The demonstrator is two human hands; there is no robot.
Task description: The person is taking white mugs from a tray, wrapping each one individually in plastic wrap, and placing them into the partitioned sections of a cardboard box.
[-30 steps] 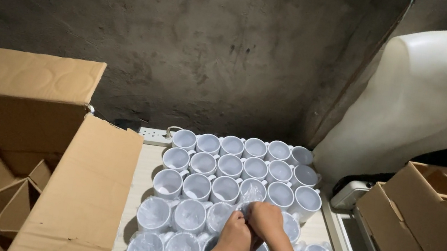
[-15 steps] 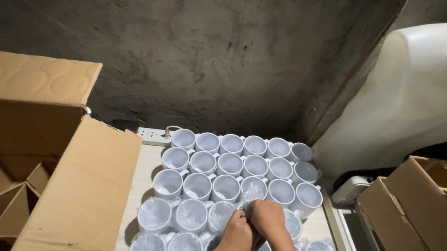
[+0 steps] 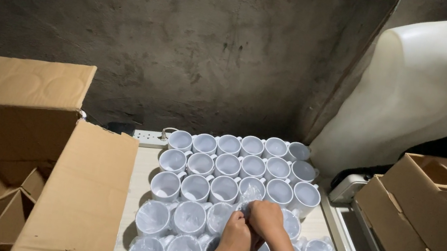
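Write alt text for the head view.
Two hands, left hand and right hand, meet over white mugs packed in rows on a table, some in clear plastic. Open cardboard boxes stand on both sides.

Dim light here; the white mugs (image 3: 225,189) beyond my hands (image 3: 251,230) glow brightest, the wall (image 3: 161,30) above sits murky, edges slightly soft.

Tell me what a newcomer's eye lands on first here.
A dense block of white mugs fills the table in rows, the nearer ones wrapped in clear plastic. Over its middle the left hand and right hand meet, pinching plastic wrap at one mug. Open cardboard boxes flank it, one on the left, another on the right.
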